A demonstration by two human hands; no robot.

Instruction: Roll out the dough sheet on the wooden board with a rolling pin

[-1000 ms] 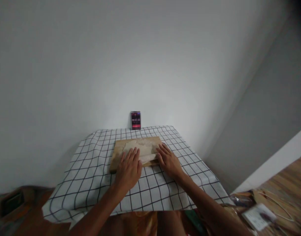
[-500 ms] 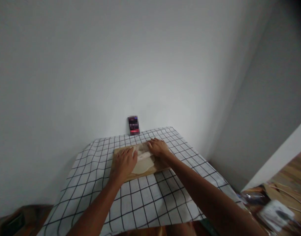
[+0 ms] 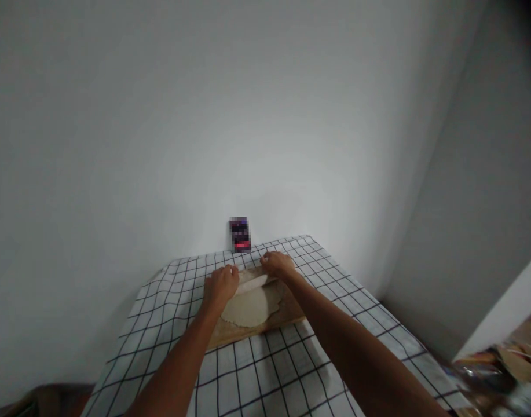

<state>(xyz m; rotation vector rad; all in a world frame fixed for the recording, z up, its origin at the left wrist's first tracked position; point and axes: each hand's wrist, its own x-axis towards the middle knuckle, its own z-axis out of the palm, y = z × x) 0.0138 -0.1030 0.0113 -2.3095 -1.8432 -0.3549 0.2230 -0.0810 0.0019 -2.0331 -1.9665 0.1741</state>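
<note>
bare arms on show here; left forearm [image 3: 178,359] and right forearm [image 3: 347,347] are both uncovered as far as the view goes, thicker at the near end, slimming down toward the front; left grip [image 3: 222,284] and right grip [image 3: 279,264] bare too; finer details look too blurry tbh

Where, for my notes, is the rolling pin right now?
In the head view, below centre, the rolling pin lies across the dough on the board, between the left hand and right hand.
</note>
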